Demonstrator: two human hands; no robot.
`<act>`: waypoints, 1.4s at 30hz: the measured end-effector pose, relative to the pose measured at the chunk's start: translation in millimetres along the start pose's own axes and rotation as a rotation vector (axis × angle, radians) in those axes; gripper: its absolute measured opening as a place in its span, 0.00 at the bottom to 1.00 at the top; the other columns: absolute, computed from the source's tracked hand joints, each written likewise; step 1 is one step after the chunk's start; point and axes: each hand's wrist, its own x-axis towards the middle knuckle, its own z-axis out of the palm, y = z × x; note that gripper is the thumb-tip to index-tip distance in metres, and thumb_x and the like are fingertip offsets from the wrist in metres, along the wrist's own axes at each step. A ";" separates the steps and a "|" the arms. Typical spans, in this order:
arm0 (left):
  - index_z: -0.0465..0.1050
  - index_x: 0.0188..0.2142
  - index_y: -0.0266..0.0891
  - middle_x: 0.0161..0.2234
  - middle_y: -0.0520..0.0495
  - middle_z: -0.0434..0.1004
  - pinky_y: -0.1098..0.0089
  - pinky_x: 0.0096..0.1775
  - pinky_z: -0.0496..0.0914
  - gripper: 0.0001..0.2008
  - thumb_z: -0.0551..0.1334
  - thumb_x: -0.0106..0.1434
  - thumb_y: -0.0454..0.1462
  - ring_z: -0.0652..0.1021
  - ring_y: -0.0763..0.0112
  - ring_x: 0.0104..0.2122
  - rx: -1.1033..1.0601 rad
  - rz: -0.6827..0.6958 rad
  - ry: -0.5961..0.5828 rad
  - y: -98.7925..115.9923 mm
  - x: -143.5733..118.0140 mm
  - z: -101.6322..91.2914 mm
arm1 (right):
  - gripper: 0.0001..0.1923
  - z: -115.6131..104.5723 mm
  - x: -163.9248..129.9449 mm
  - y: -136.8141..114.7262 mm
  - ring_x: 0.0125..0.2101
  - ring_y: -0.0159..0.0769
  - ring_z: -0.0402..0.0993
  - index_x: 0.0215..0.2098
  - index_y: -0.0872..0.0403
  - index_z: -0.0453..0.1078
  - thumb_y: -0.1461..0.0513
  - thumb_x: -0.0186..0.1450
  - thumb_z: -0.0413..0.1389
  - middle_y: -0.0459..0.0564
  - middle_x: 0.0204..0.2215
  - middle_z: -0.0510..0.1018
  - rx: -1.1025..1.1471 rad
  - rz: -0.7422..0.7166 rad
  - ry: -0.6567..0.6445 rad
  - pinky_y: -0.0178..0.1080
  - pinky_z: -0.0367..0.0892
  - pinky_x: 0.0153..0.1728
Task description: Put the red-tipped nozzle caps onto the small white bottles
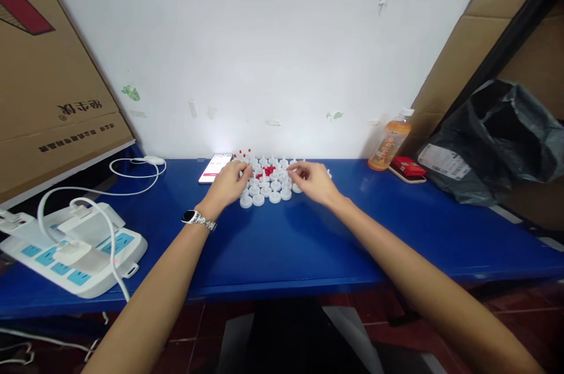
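Both hands over cluster of small white caps (267, 186) on blue table (308, 239), near wall. Left hand (227, 183) at cluster's left edge, fingers curled, tips among caps; whether pinching one, cannot tell. Right hand (314, 181) at right edge, fingertips narrow, seemingly nipping one cap; unclear. Red bits (268, 170) between both sets of fingers. Caps likely light, stiff plastic, slippery; pinch by rim. Phone (215, 167) just beyond left fingers; bottle (388, 144) well right.
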 end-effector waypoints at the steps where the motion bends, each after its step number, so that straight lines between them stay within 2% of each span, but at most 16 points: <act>1: 0.73 0.31 0.41 0.32 0.45 0.75 0.60 0.40 0.66 0.20 0.50 0.73 0.46 0.74 0.60 0.36 0.000 -0.007 -0.019 0.4 -3.2 0.8 | 0.10 -0.8 9.3 -3.6 0.26 0.34 0.75 0.39 0.55 0.79 0.61 0.65 0.57 0.46 0.25 0.81 -0.024 -0.024 0.039 0.37 0.68 0.33; 3: 0.70 0.29 0.41 0.31 0.45 0.75 0.61 0.37 0.66 0.18 0.52 0.73 0.46 0.74 0.61 0.34 -0.007 -0.008 -0.049 0.4 -8.5 3.4 | 0.09 3.0 33.2 -9.3 0.29 0.36 0.76 0.37 0.55 0.80 0.62 0.64 0.57 0.48 0.28 0.82 -0.068 -0.074 0.041 0.37 0.68 0.35; 5: 0.68 0.29 0.42 0.30 0.46 0.74 0.62 0.36 0.66 0.17 0.54 0.72 0.45 0.73 0.61 0.33 -0.024 0.000 -0.060 -0.7 -11.6 6.4 | 0.09 14.7 61.0 -13.2 0.32 0.37 0.78 0.37 0.55 0.80 0.63 0.64 0.57 0.51 0.31 0.83 -0.125 -0.101 -0.041 0.38 0.69 0.38; 11: 0.68 0.29 0.41 0.31 0.47 0.75 0.62 0.35 0.67 0.17 0.52 0.72 0.44 0.74 0.64 0.31 -0.094 -0.005 -0.068 -3.5 -11.4 7.9 | 0.11 75.9 133.5 -22.4 0.46 0.45 0.77 0.41 0.55 0.80 0.59 0.65 0.59 0.56 0.43 0.84 -0.416 -0.023 -0.201 0.44 0.66 0.52; 15: 0.67 0.28 0.41 0.30 0.47 0.75 0.63 0.34 0.67 0.16 0.52 0.72 0.42 0.73 0.64 0.30 -0.115 -0.071 -0.033 -4.5 -11.4 3.1 | 0.11 113.8 157.9 -23.9 0.52 0.50 0.75 0.42 0.57 0.79 0.59 0.64 0.61 0.60 0.46 0.82 -0.468 0.002 -0.251 0.49 0.64 0.56; 19: 0.67 0.28 0.41 0.30 0.46 0.75 0.63 0.35 0.67 0.15 0.53 0.72 0.41 0.74 0.64 0.31 -0.123 -0.111 -0.006 -5.6 -11.9 -2.2 | 0.09 131.8 165.9 -20.8 0.50 0.48 0.76 0.41 0.57 0.79 0.63 0.65 0.59 0.61 0.45 0.83 -0.437 0.028 -0.233 0.47 0.65 0.54; 24: 0.65 0.27 0.41 0.30 0.47 0.74 0.63 0.35 0.66 0.16 0.53 0.72 0.41 0.73 0.64 0.31 -0.100 -0.097 0.041 -4.8 -12.0 -5.1 | 0.09 118.5 160.5 -19.1 0.43 0.41 0.79 0.40 0.56 0.79 0.60 0.66 0.58 0.55 0.40 0.84 -0.308 0.034 -0.168 0.40 0.68 0.47; 28: 0.66 0.28 0.41 0.29 0.48 0.72 0.64 0.34 0.65 0.15 0.54 0.72 0.41 0.72 0.65 0.30 -0.114 -0.084 0.056 -3.1 -11.7 -3.2 | 0.06 89.9 139.5 -17.9 0.37 0.35 0.78 0.36 0.57 0.77 0.63 0.64 0.58 0.51 0.35 0.84 -0.012 0.031 -0.067 0.37 0.69 0.44; 31: 0.67 0.29 0.41 0.29 0.49 0.72 0.64 0.34 0.64 0.15 0.54 0.72 0.42 0.72 0.66 0.30 -0.147 -0.069 0.063 0.2 -11.8 -1.3 | 0.05 66.1 109.9 -15.9 0.35 0.34 0.78 0.35 0.56 0.74 0.62 0.65 0.58 0.50 0.33 0.83 0.252 0.059 -0.059 0.36 0.71 0.39; 34: 0.69 0.30 0.40 0.30 0.48 0.73 0.65 0.35 0.64 0.16 0.54 0.72 0.43 0.71 0.66 0.31 -0.168 -0.061 0.076 7.0 -11.5 -0.1 | 0.06 44.7 73.0 -15.2 0.35 0.34 0.78 0.36 0.53 0.69 0.58 0.66 0.58 0.49 0.34 0.82 0.567 0.182 -0.053 0.35 0.73 0.35; 37: 0.71 0.32 0.40 0.31 0.49 0.73 0.65 0.35 0.64 0.16 0.54 0.73 0.44 0.71 0.67 0.31 -0.194 -0.056 0.103 18.1 -6.5 1.0 | 0.10 28.8 39.2 -15.9 0.31 0.33 0.79 0.37 0.51 0.64 0.56 0.66 0.60 0.46 0.36 0.80 0.830 0.335 -0.014 0.37 0.74 0.34; 40: 0.70 0.33 0.40 0.31 0.49 0.72 0.65 0.36 0.64 0.15 0.53 0.73 0.42 0.71 0.68 0.31 -0.199 0.027 0.127 32.7 7.3 5.0 | 0.11 20.3 17.1 -15.5 0.29 0.32 0.79 0.37 0.50 0.62 0.56 0.65 0.61 0.45 0.34 0.78 1.029 0.423 -0.017 0.36 0.72 0.31; 42: 0.69 0.32 0.40 0.32 0.49 0.72 0.66 0.37 0.65 0.14 0.54 0.74 0.42 0.71 0.68 0.32 -0.201 0.103 0.133 42.7 19.5 10.8 | 0.09 17.9 9.2 -14.2 0.26 0.30 0.75 0.37 0.51 0.64 0.57 0.66 0.59 0.46 0.32 0.77 1.137 0.469 -0.045 0.32 0.68 0.28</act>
